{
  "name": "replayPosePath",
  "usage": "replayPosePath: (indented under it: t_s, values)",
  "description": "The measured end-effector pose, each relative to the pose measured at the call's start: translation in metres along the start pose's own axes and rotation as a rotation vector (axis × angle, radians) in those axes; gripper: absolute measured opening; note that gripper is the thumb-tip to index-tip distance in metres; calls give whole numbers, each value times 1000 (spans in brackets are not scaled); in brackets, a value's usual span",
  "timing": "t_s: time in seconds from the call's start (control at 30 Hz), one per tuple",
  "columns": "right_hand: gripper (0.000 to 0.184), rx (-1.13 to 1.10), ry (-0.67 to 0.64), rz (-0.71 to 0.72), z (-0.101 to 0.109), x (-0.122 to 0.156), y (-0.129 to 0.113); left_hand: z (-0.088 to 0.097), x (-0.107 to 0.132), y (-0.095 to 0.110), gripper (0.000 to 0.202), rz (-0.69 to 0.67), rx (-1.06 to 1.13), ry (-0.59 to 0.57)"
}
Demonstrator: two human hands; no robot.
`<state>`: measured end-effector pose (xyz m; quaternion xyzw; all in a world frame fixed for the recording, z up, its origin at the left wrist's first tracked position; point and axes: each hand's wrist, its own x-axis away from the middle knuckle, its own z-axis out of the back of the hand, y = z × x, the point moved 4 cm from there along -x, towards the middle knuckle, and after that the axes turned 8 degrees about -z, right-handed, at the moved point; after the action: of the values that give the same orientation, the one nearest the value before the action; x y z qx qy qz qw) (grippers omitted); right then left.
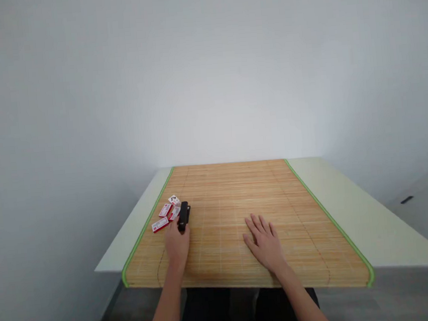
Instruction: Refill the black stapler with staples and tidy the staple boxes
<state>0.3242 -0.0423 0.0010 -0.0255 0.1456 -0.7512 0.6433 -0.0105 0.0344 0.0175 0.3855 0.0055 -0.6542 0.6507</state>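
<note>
At the left of the bamboo mat, my left hand [177,242] has its fingers around the near end of a black stapler [183,215]. The stapler points away from me. Just left of it lie several small red-and-white boxes, among them a near one [160,224] and one farther back [165,210]. A small white box with dark marks [174,200] is behind them, and another [174,213] is partly covered by the stapler and my fingers. My right hand [266,243] rests palm down on the mat, fingers spread, holding nothing.
The bamboo mat [231,189] with green edging covers the middle of a white table [353,213] and hangs slightly over its front edge. A pale wall [222,80] stands right behind the table. A dark handle [407,199] shows on a white surface at the right.
</note>
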Motion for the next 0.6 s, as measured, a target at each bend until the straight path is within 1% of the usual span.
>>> replayPosePath:
  t_s: [0.13,0.23,0.3,0.4,0.5,0.6]
  values:
    - [59,-11,3,-1,-1,0,1,-5,4,10,37,22,38,-52]
    - [60,-34,4,9,-2,-1,2,-15,12,30,34,25,97,-108]
    - [60,-53,9,17,-3,-1,2,-23,21,51,36,18,147,-136]
    - [60,-79,24,23,-3,-1,3,-37,35,89,40,1,225,-161]
    - [60,-96,34,32,-3,-1,4,-51,48,125,38,-4,296,-202]
    - [59,-102,37,41,-4,-2,4,-63,55,149,38,31,371,-253]
